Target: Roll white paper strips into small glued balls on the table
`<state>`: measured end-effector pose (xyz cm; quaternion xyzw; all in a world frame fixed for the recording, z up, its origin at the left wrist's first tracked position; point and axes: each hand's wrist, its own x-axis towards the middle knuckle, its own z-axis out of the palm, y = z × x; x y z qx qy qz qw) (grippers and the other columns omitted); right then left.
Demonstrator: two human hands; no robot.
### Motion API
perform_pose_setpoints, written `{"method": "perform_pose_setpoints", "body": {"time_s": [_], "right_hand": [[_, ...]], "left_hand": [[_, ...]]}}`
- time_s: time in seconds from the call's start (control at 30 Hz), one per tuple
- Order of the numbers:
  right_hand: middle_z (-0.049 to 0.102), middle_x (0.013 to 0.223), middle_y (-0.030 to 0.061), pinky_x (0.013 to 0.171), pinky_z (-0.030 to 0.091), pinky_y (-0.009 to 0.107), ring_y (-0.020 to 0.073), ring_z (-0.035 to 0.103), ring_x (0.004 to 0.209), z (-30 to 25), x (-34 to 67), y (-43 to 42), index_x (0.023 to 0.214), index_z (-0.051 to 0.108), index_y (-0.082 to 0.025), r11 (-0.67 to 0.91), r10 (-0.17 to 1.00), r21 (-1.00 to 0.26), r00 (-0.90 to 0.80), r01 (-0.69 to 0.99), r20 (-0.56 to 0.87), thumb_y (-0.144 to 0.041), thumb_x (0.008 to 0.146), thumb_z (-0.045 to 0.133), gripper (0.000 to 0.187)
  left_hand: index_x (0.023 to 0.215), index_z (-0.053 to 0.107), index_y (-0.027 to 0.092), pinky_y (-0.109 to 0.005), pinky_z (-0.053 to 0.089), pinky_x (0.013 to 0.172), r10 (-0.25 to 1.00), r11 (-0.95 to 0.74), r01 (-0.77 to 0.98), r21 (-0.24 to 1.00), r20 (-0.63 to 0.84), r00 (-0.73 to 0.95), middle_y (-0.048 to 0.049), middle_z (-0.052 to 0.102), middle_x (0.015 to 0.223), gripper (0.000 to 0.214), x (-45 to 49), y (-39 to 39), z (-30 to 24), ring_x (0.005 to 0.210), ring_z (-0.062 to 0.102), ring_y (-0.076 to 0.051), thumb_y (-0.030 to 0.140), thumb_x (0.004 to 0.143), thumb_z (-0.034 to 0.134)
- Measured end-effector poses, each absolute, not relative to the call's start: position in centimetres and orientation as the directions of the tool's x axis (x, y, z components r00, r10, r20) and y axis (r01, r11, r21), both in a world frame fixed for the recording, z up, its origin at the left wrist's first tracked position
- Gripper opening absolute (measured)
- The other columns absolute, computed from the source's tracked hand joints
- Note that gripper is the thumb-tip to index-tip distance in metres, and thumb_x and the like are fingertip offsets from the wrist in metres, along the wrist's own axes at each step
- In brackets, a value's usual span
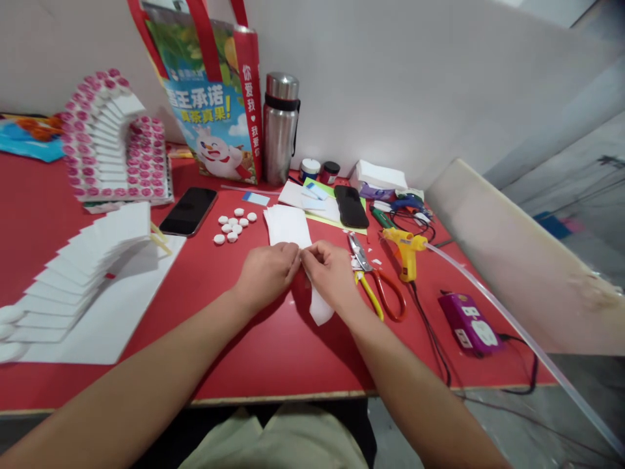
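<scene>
Two hands meet tip to tip over the red bench (258, 365), the left hand (268, 275) and right hand (328, 270) both seeming to pinch the top end of a white paper piece (321, 309), on the near side of a white paper stack (289, 225). Folding or creasing that end looks like the step in hand, though the grip hides the exact spot; it probably calls for one steady pinch while the other presses along the edge.

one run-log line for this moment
left hand, right hand: fingertips close together; white paper piece: partly under right hand; paper stack: beyond hands; hot glue gun: right side
</scene>
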<state>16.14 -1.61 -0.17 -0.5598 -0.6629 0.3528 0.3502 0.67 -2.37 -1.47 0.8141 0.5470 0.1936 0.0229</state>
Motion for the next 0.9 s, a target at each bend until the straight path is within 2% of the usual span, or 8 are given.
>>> {"method": "perform_pose_setpoints", "body": {"time_s": [0.1, 0.2, 0.3, 0.43, 0.53, 0.73, 0.8, 0.9], "right_hand": [[0.058, 0.049, -0.002, 0.048, 0.037, 0.025, 0.0127, 0.053, 0.044, -0.1, 16.3, -1.4, 0.066, 0.059, -0.021, 0.077, 0.994, -0.9, -0.109, 0.43, 0.033, -0.03, 0.084, 0.06, 0.021], [0.055, 0.046, -0.0036, 0.043, 0.036, 0.024, 0.0112, 0.049, 0.039, -0.3, 16.3, -1.3, 0.063, 0.058, -0.021, 0.012, 0.993, -0.95, -0.118, 0.311, -0.026, -0.03, 0.082, 0.061, 0.021], [0.056, 0.049, -0.0045, 0.04, 0.033, 0.023, 0.0089, 0.046, 0.037, -0.5, 16.0, -1.3, 0.062, 0.057, -0.021, -0.054, 0.988, -0.993, -0.138, 0.109, -0.069, -0.03, 0.079, 0.063, 0.02], [0.06, 0.057, -0.005, 0.039, 0.031, 0.021, 0.006, 0.042, 0.037, -0.1, 15.7, -1.4, 0.067, 0.057, -0.02, -0.1, 0.984, -0.993, -0.157, -0.068, -0.089, -0.034, 0.078, 0.066, 0.02], [0.061, 0.056, -0.0054, 0.039, 0.033, 0.021, 0.0063, 0.043, 0.037, 0.5, 15.8, -1.6, 0.07, 0.058, -0.02, -0.029, 0.986, -1.0, -0.164, 0.012, -0.031, -0.035, 0.082, 0.066, 0.02], [0.063, 0.057, -0.0032, 0.04, 0.035, 0.022, 0.0082, 0.047, 0.04, 0.5, 16.1, -1.8, 0.075, 0.061, -0.02, 0.091, 0.99, -0.978, -0.12, 0.188, 0.069, -0.036, 0.086, 0.064, 0.02], [0.064, 0.058, -0.0023, 0.043, 0.036, 0.022, 0.0088, 0.049, 0.043, 0.2, 16.1, -1.7, 0.074, 0.061, -0.02, 0.121, 0.991, -0.957, -0.095, 0.263, 0.099, -0.037, 0.086, 0.065, 0.021], [0.064, 0.057, -0.0026, 0.043, 0.038, 0.021, 0.0094, 0.051, 0.043, 0.0, 16.1, -1.6, 0.072, 0.061, -0.02, 0.094, 0.995, -0.954, -0.053, 0.284, 0.082, -0.036, 0.085, 0.066, 0.022]], "left_hand": [[0.09, 0.062, 0.013, -0.03, 0.032, 0.054, 0.883, -0.429, 0.893, 0.134, 0.272, 0.383, -0.013, 0.069, 0.079, 0.026, 1.0, -2.4, -1.6, 0.06, 0.06, -0.02, 0.019, 0.1, 0.039], [0.116, 0.062, 0.008, -0.031, 0.04, 0.055, 0.872, -0.452, 0.884, 0.122, 0.27, 0.408, -0.0164, 0.072, 0.088, 0.031, 1.3, -2.6, -1.9, 0.063, 0.064, -0.023, 0.011, 0.096, 0.04], [0.135, 0.056, 0.007, -0.034, 0.049, 0.062, 0.871, -0.453, 0.859, 0.238, 0.326, 0.368, -0.0184, 0.074, 0.099, 0.042, 1.5, -2.8, -2.2, 0.072, 0.069, -0.025, 0.013, 0.097, 0.039], [0.137, 0.058, 0.011, -0.034, 0.053, 0.076, 0.868, -0.453, 0.733, 0.508, 0.44, 0.232, -0.0157, 0.076, 0.107, 0.041, 1.4, -2.8, -2.1, 0.088, 0.073, -0.024, 0.022, 0.103, 0.037], [0.135, 0.059, 0.013, -0.032, 0.051, 0.077, 0.895, -0.411, 0.658, 0.631, 0.416, 0.16, -0.0121, 0.077, 0.097, 0.039, 1.1, -2.8, -1.4, 0.083, 0.073, -0.022, 0.027, 0.104, 0.04], [0.098, 0.065, 0.016, -0.028, 0.043, 0.065, 0.937, -0.346, 0.591, 0.729, 0.297, 0.182, -0.0047, 0.073, 0.075, 0.03, 0.6, -2.8, -0.3, 0.067, 0.069, -0.018, 0.033, 0.106, 0.041], [0.095, 0.064, 0.016, -0.027, 0.042, 0.064, 0.926, -0.37, 0.625, 0.688, 0.326, 0.19, -0.0049, 0.073, 0.075, 0.03, 0.5, -2.8, -0.5, 0.066, 0.068, -0.017, 0.032, 0.105, 0.042], [0.094, 0.065, 0.015, -0.028, 0.041, 0.061, 0.872, -0.457, 0.72, 0.522, 0.421, 0.249, -0.0063, 0.073, 0.076, 0.028, 0.5, -2.7, -1.1, 0.064, 0.067, -0.018, 0.028, 0.105, 0.042]]}}
